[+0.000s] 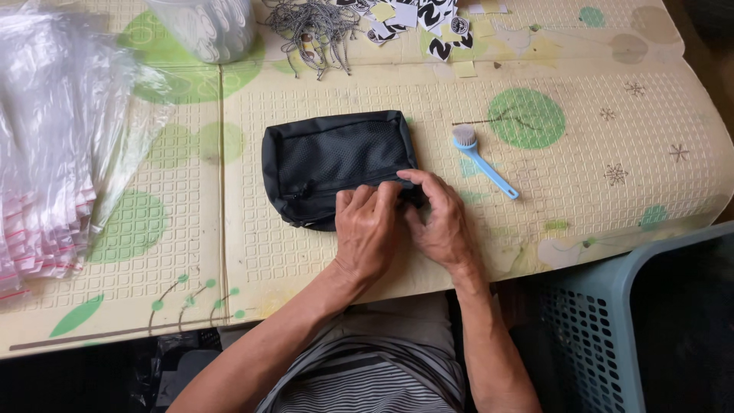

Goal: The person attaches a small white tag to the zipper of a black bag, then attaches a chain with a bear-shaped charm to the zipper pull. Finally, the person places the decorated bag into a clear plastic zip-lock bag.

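Centrally, a black mesh-fronted pouch (336, 164) lies flat on the patterned worktop (581, 183). Both hands cover its lower right corner, hiding the zip end: left hand (367, 229) and right hand (440, 222) pinch it, fingers curled closed. Nearby lie a blue brush (482, 162), clear bags (53, 145) and a basket (604, 329) whose contents are unclear.

So the pouch (336, 164) sits mid-mat (535, 229), both hands on its near right corner, left hand (367, 229) just beside the right hand (442, 222). Brush (482, 160) lies right of the pouch. Stack of plastic bags (53, 153) far left. Behind: a tub (210, 27), cords (313, 30), stickers (420, 23). Basket (612, 321) at near right, off the mat.
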